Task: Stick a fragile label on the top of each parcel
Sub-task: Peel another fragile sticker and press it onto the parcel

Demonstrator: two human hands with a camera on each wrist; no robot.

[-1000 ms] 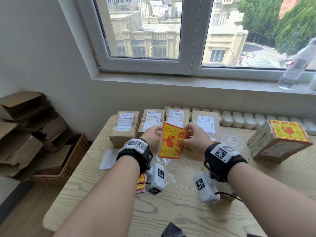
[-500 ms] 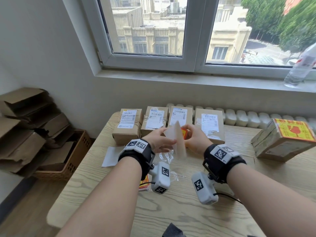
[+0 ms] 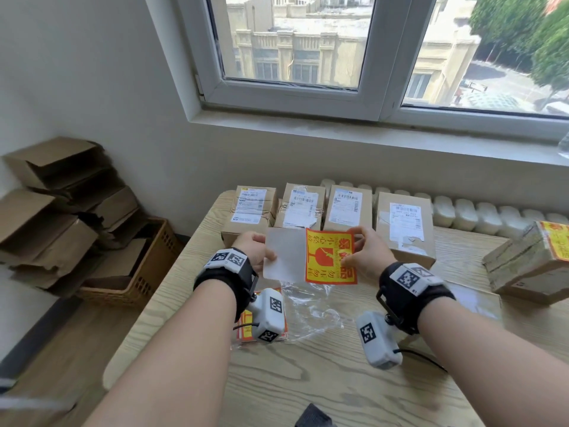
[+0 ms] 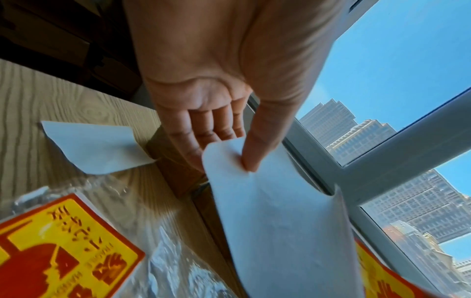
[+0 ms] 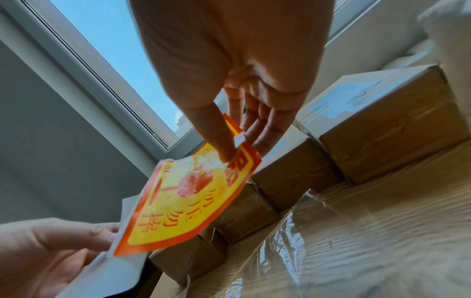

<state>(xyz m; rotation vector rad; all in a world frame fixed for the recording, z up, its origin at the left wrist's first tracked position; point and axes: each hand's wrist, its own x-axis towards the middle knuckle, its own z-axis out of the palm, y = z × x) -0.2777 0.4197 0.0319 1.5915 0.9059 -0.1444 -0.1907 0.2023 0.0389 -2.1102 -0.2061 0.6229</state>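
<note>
My right hand (image 3: 361, 257) pinches a red-and-yellow fragile label (image 3: 331, 257) by its right edge; the right wrist view shows the label (image 5: 183, 199) under my thumb. My left hand (image 3: 255, 251) pinches the white backing sheet (image 3: 284, 254) between thumb and fingers, and the backing sheet (image 4: 275, 217) hangs down in the left wrist view. Label and backing lie side by side above the table, just in front of a row of several brown parcels (image 3: 341, 208) with white shipping labels. A parcel (image 3: 532, 260) at the far right carries a fragile label on top.
A stack of fragile labels (image 4: 56, 248) in clear plastic wrap (image 3: 308, 312) lies on the wooden table (image 3: 323, 389) under my wrists. A loose white backing sheet (image 4: 94, 149) lies at the left. A basket and flattened cartons (image 3: 61, 217) stand on the floor left of the table.
The label has come off its backing: my left hand drew the white sheet to the left while my right hand kept the label, which now faces me.
</note>
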